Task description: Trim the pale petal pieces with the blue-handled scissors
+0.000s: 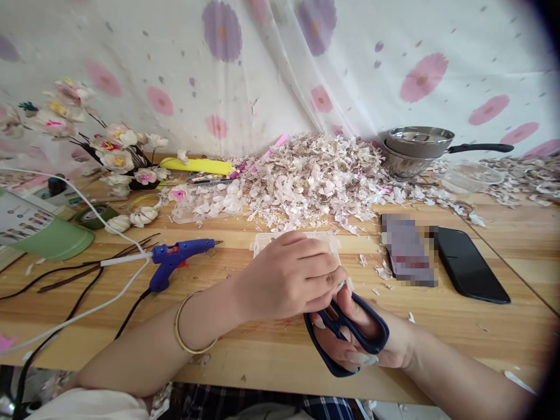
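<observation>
My right hand (350, 344) is wrapped round the dark blue handles of a pair of scissors (374, 329), its thumb and fingers through the loops. Over the scissors' blades sits my left hand (291, 277), which has a gold bangle at the wrist. Its fingers are curled and pinched together, and what they hold is hidden behind them. The blades are covered by this hand too. Directly behind it lies a clear plastic tray (262, 240), mostly blocked from sight.
A blue hot glue gun (177, 256) with cables lies at the left, near a green pot (65, 233) and handmade flowers (118, 151). Pale petal-like flakes (310, 175) are heaped at the back. Metal bowls (406, 160) and a black phone (472, 262) are at the right.
</observation>
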### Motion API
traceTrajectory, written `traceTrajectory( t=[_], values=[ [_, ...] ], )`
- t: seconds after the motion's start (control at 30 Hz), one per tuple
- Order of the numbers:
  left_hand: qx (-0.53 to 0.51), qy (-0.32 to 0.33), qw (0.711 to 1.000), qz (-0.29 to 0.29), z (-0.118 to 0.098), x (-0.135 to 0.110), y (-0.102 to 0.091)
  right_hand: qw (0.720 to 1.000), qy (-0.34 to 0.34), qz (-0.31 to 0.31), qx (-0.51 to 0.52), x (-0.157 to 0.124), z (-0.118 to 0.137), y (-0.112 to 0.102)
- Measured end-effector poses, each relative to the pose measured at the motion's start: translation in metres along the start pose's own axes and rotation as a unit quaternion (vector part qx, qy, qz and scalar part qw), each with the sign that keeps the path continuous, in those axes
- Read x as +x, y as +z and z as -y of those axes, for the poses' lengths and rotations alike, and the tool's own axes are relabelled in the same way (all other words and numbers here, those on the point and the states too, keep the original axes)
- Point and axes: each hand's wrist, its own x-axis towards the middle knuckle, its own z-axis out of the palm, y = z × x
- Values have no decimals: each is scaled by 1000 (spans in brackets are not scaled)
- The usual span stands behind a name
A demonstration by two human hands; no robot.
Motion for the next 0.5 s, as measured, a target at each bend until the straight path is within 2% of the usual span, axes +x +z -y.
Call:
traceTrajectory(
  t=[0.33, 0.5],
  values=[
    [-43, 13, 999, -14, 5, -1, -4, 1000, 17, -7, -20, -2, 5, 1],
    [-57, 29, 998, -5, 5, 0, -10, 1000, -13, -24, -4, -5, 10, 1]
  ],
)
